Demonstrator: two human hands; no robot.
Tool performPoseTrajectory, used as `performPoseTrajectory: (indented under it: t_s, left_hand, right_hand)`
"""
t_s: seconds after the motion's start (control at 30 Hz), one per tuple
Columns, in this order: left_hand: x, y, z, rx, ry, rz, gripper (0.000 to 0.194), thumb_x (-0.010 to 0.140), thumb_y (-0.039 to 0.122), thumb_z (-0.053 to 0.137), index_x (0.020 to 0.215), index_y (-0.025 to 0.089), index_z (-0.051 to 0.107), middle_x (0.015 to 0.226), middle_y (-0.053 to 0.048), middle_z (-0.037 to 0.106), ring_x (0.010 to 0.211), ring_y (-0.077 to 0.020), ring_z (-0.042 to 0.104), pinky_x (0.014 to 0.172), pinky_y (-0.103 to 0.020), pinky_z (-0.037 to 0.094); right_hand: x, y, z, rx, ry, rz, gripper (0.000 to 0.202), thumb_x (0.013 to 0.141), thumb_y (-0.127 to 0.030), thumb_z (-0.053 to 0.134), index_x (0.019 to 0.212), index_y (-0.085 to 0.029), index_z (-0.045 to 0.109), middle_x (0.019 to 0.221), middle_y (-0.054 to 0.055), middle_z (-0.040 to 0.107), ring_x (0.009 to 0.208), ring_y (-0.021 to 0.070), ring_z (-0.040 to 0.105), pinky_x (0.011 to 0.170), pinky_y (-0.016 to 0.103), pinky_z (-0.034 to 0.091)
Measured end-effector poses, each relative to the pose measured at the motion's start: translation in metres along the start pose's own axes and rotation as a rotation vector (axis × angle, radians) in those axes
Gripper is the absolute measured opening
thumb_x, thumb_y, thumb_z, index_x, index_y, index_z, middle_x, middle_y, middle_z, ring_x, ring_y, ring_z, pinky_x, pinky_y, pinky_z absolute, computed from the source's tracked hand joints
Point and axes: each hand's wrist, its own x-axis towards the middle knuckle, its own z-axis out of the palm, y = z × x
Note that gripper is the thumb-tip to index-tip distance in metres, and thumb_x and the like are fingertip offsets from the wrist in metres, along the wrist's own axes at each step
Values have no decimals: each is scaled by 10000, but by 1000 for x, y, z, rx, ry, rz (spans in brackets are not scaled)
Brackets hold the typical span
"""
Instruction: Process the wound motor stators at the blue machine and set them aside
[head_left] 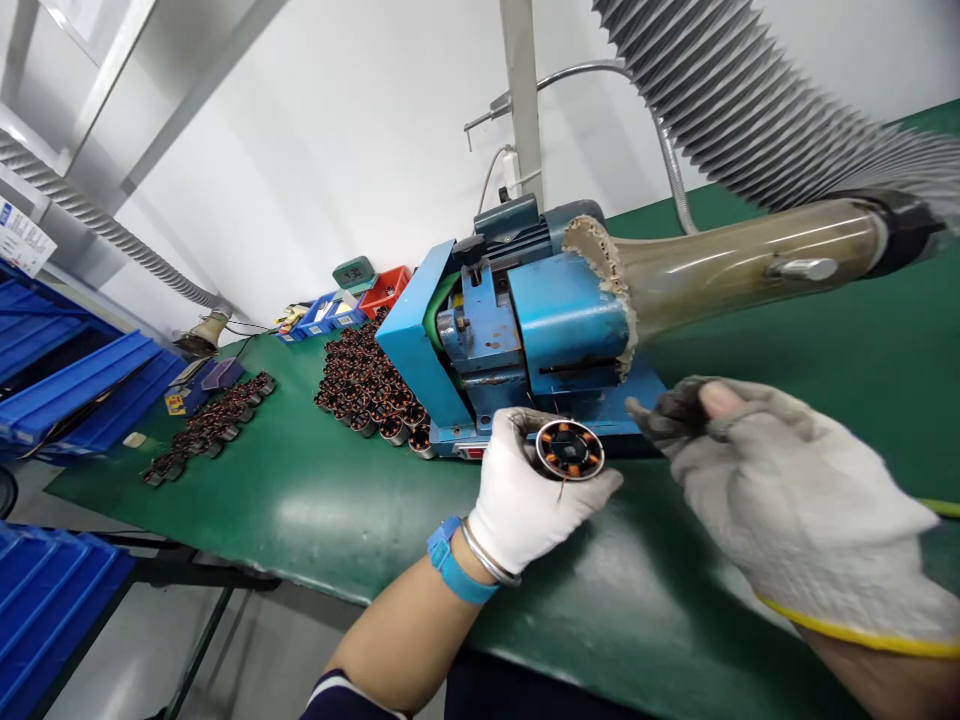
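My left hand (525, 495), in a white glove, holds a round motor stator (570, 450) between thumb and fingers. Copper windings and a dark centre show on its upturned face, with thin wire ends sticking out. To its right, my right hand (780, 480), in a grey-stained glove with a bare thumb tip, has its fingers pressed together; what they hold, if anything, is hidden. The hands are apart. Just beyond them stands a blue machine (577, 315) with a motor on top.
A large pile of stators (367, 375) lies left of the machine on the green table (322, 510), with a smaller group (214, 425) farther left. A clear duct (735, 265) joins a ribbed hose (720, 90) at the right. Blue bins (82, 390) stand far left.
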Motion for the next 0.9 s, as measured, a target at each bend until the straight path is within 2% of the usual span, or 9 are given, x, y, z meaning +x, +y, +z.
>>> performPoseTrajectory:
  t_s: [0.07, 0.13, 0.2, 0.4, 0.5, 0.63, 0.7, 0.77, 0.9]
  left_hand:
    - [0, -3, 2, -61, 11, -33, 570, 674, 279, 899, 1104, 209, 533, 1054, -73, 718, 947, -226, 727, 946, -429, 610]
    - [2, -7, 4, -152, 6, -50, 617, 688, 252, 881, 1198, 200, 538, 1158, -107, 729, 1060, -252, 734, 1024, -446, 594]
    - [4, -9, 6, -226, -9, -60, 647, 690, 256, 882, 1242, 190, 552, 1247, -140, 728, 1156, -276, 726, 1084, -455, 575]
    - [18, 3, 7, -224, 0, -83, 594, 655, 354, 960, 1135, 187, 651, 1166, -113, 788, 1111, -286, 762, 1067, -446, 594]
    - [25, 10, 9, -177, 27, -55, 475, 697, 312, 936, 1076, 185, 678, 1117, -90, 805, 1077, -272, 771, 1017, -413, 615]
    - [29, 16, 11, -85, 45, -59, 339, 763, 194, 867, 1044, 183, 678, 1098, -64, 813, 1058, -242, 775, 980, -375, 628]
    - [31, 18, 12, -47, 45, -53, 313, 769, 158, 852, 1027, 184, 678, 1072, -50, 816, 1036, -230, 778, 975, -365, 630]
    - [32, 18, 14, -16, 43, -37, 306, 767, 148, 849, 1020, 186, 682, 1055, -45, 815, 1018, -229, 780, 967, -362, 633]
    - [31, 13, 18, -14, 26, -25, 292, 794, 170, 823, 1051, 188, 685, 1086, -67, 807, 1025, -243, 782, 969, -379, 635]
  right_hand:
    - [-3, 7, 3, -80, -162, 24, 366, 624, -410, 870, 891, -237, 690, 833, 71, 746, 735, 238, 728, 572, 313, 630]
    - [-9, 16, 8, -151, -357, 19, 472, 627, -429, 871, 1026, -229, 715, 979, 105, 783, 912, 301, 765, 757, 401, 679]
    - [-13, 22, 13, -171, -444, 7, 560, 629, -435, 877, 1119, -221, 708, 1076, 123, 787, 1042, 336, 760, 897, 450, 667]
    - [-6, 15, 24, -134, -394, -31, 479, 697, -463, 845, 1088, -212, 732, 1021, 107, 795, 971, 311, 771, 866, 419, 671]
    - [-3, 4, 30, -73, -403, -40, 432, 677, -471, 851, 1001, -211, 729, 875, 71, 774, 938, 297, 767, 821, 388, 669]
    - [-2, -4, 35, -31, -404, -10, 379, 637, -466, 850, 889, -226, 699, 592, -13, 619, 821, 293, 753, 669, 363, 652]
    - [-2, -4, 35, 15, -391, 8, 360, 616, -448, 841, 866, -240, 688, 530, -44, 545, 774, 288, 746, 618, 353, 638]
    - [0, -2, 34, 49, -393, 21, 353, 596, -426, 842, 862, -252, 690, 541, -46, 556, 769, 284, 747, 620, 354, 640]
    - [3, 6, 28, 58, -361, 60, 439, 560, -437, 871, 922, -246, 713, 704, 3, 701, 814, 270, 757, 704, 357, 659]
